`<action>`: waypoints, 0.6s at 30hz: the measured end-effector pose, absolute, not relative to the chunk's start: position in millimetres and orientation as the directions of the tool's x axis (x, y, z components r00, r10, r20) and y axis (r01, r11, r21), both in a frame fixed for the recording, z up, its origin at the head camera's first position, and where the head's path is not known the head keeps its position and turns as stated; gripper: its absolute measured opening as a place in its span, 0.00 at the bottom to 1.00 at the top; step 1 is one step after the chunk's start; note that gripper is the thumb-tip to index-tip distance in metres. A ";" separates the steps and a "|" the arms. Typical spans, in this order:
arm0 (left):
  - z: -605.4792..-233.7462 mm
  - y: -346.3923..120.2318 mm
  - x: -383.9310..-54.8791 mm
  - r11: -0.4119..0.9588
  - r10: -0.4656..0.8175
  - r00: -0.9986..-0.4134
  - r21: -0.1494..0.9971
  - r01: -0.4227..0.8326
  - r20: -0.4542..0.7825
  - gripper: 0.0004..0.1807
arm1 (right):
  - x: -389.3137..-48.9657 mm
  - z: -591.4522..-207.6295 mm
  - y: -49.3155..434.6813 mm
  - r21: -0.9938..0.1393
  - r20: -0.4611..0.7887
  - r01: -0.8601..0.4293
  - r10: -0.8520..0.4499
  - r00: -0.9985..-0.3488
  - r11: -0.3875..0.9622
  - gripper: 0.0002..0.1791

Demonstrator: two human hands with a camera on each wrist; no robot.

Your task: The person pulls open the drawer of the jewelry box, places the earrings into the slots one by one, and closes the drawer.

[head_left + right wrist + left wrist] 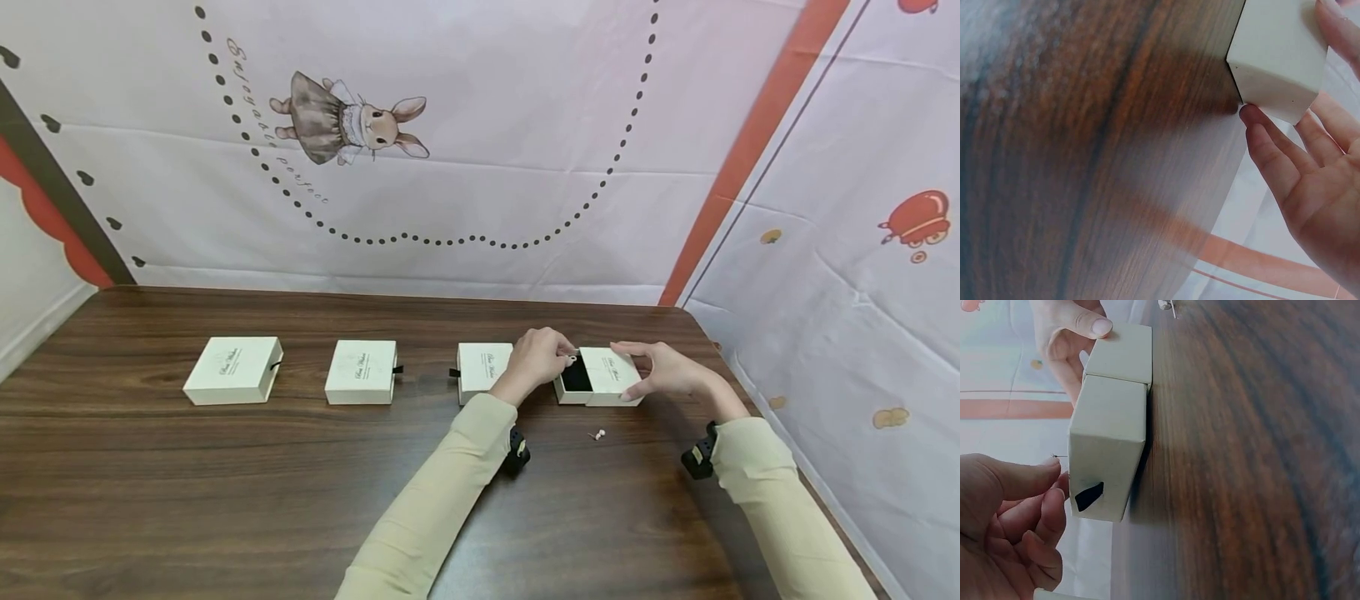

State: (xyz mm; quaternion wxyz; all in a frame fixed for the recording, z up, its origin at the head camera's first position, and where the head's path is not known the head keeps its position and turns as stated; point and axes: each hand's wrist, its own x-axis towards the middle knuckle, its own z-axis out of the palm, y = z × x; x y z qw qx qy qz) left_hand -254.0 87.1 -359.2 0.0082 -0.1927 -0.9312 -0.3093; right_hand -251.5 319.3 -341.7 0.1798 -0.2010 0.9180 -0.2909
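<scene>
A white drawer-style gift box (611, 375) lies at the right, its drawer (573, 398) partly slid out to the left and showing a black lining. My right hand (667, 372) grips the box's sleeve at its right end, thumb on the near side and fingers on the far side. Over the drawer, my left hand (536, 357) pinches a small earring, whose thin pin (1060, 456) sticks out past the thumb tip in the left wrist view. A black ribbon tab (1089, 497) hangs from the drawer's end. Another small pearl-like earring (598, 434) lies on the table in front of the box.
Three more white boxes stand in a row to the left: one at far left (234, 371), a second (362, 372), and a third (480, 371) partly hidden behind the left hand. All are on the dark wooden table (225, 500). A printed cloth (487, 108) hangs behind.
</scene>
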 end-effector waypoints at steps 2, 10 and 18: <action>-359.7 88.2 -254.5 0.735 0.352 -0.926 0.571 0.366 0.140 0.07 | -251.5 -341.8 319.5 -0.612 -0.215 -0.262 -0.475 -0.853 0.747 0.50; -362.8 89.8 -254.8 0.730 0.344 -0.927 0.578 0.365 0.151 0.05 | -251.1 -341.5 317.9 -0.598 -0.214 -0.259 -0.462 -0.861 0.759 0.51; -363.1 91.6 -257.2 0.751 0.309 -0.937 0.563 0.345 0.163 0.04 | -251.1 -340.1 317.9 -0.582 -0.205 -0.271 -0.461 -0.864 0.766 0.51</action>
